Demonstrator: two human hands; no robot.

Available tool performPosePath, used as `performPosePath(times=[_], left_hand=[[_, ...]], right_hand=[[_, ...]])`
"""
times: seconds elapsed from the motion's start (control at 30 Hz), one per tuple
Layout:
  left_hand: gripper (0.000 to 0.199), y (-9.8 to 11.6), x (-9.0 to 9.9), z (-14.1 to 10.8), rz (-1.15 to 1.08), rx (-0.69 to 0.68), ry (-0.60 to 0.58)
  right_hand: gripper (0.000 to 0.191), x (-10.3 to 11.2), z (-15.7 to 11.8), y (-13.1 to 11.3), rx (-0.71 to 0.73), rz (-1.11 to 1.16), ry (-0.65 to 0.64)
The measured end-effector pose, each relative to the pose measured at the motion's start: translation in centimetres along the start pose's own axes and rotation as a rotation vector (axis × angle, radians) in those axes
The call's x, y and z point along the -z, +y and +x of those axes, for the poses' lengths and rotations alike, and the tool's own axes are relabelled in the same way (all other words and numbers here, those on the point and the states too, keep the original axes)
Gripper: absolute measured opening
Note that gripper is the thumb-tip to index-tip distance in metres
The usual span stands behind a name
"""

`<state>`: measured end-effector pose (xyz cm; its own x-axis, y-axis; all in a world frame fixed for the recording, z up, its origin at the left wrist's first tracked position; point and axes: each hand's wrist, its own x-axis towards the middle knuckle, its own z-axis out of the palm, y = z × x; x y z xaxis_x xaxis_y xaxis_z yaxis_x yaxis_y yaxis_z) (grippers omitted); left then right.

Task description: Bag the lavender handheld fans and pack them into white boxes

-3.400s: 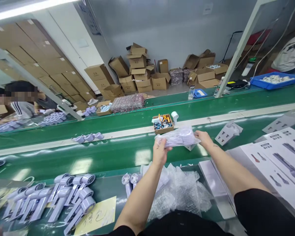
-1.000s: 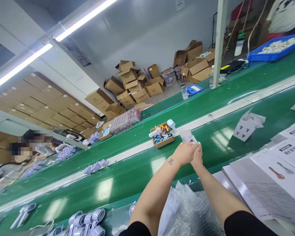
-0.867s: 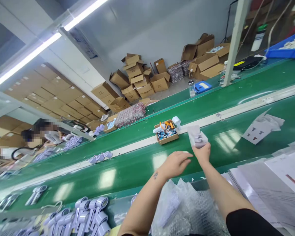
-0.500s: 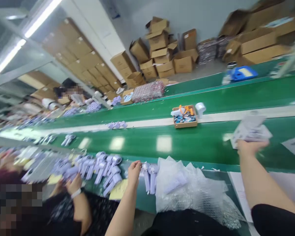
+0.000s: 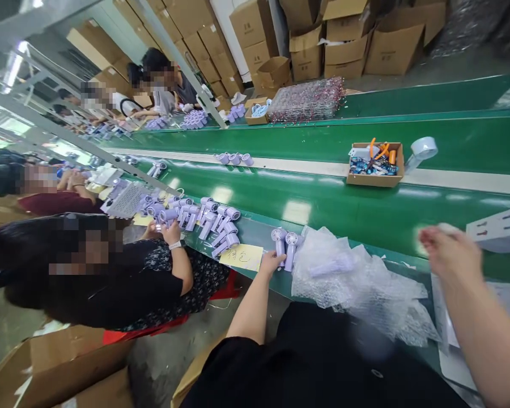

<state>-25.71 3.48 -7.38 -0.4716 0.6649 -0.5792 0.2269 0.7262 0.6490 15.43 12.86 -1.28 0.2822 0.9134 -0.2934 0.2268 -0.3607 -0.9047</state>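
My left hand (image 5: pixel 272 263) is closed round the lower handle of a light purple handheld fan (image 5: pixel 279 245). A second purple fan (image 5: pixel 290 249) stands right beside it at the belt's near edge. To the right lies a heap of clear bubble bags (image 5: pixel 331 286), with a purple item (image 5: pixel 334 265) showing inside one. My right hand (image 5: pixel 450 249) is raised at the right over the green belt, its fingers curled and blurred; whether they hold anything is hard to make out. White printed sheets (image 5: pixel 499 231) lie just beyond it.
A cardboard tray (image 5: pixel 374 180) of small blue and orange parts and a tape roll (image 5: pixel 424 148) sit mid-belt. On the left, a seated co-worker (image 5: pixel 123 272) handles purple fans beside a fan pile (image 5: pixel 221 226) and a yellow note (image 5: pixel 241 256). Open cartons (image 5: pixel 63 362) stand on the floor.
The view has swung left and down. My right hand has come away from the white sheets on the belt. My left hand, earlier beside the fans, is now at the left fan's handle.
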Motion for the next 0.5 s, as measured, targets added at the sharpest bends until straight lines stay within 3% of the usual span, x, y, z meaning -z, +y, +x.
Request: performPosePath(times=[0.1, 0.2, 0.27, 0.37, 0.43, 0.5], left_hand=[[0.027, 1.1, 2.0, -0.4, -0.087, -0.052, 0.017], [0.032, 2.8, 1.9, -2.4, -0.173, -0.107, 0.008], [0.036, 4.2, -0.4, -5.0, -0.265, -0.159, -0.123], [0.04, 5.8, -6.3, -9.6, -0.399, -0.267, -0.576], [0.045, 5.9, -10.4, -12.0, -0.347, -0.31, -0.833], [0.043, 5.1, -13.8, -12.9, -0.188, -0.36, -0.983]], right_hand=[[0.033, -1.3, -4.3, 0.2, -0.08, 0.179, -0.055], [0.038, -2.5, -8.6, -0.1, -0.258, 0.305, -0.276], [0.038, -3.5, -10.7, -0.5, -0.389, 0.425, -0.443], [0.04, -4.8, -12.0, -0.8, -0.41, 0.587, -0.568], [0.04, -4.5, -11.9, -0.6, -0.359, 0.668, -0.461], [0.038, -2.8, -11.4, -0.2, -0.311, 0.724, -0.235]])
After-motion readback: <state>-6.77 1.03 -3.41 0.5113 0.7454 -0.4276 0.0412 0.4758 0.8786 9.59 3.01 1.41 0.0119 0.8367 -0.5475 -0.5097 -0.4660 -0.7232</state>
